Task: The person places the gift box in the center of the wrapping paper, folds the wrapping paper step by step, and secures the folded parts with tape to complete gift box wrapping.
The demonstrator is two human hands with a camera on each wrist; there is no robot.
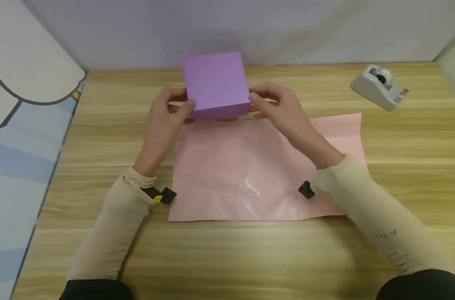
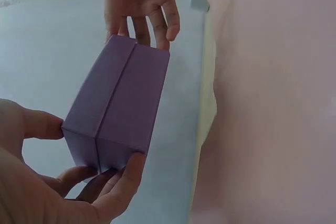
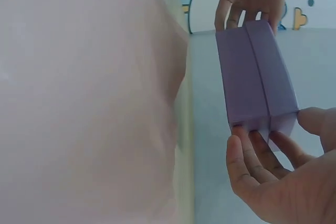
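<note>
A purple lidded box (image 1: 217, 83) is held between both hands above the back part of the table. My left hand (image 1: 165, 114) grips its left end, thumb on the near top corner and fingers beneath. At the right end my right hand (image 1: 281, 108) grips it the same way. Both wrist views show a lid seam along the side of the box (image 2: 118, 95), with fingertips against its ends. Below and nearer me, a sheet of pink wrapping paper (image 1: 235, 166) lies spread on the table, slightly wrinkled and shiny in places.
At the back right stands a grey tape dispenser (image 1: 381, 85) with a roll of clear tape. The wooden table (image 1: 227, 254) meets a pale wall (image 1: 287, 33) at its back edge. A cartoon-printed panel (image 1: 28, 146) borders the left side.
</note>
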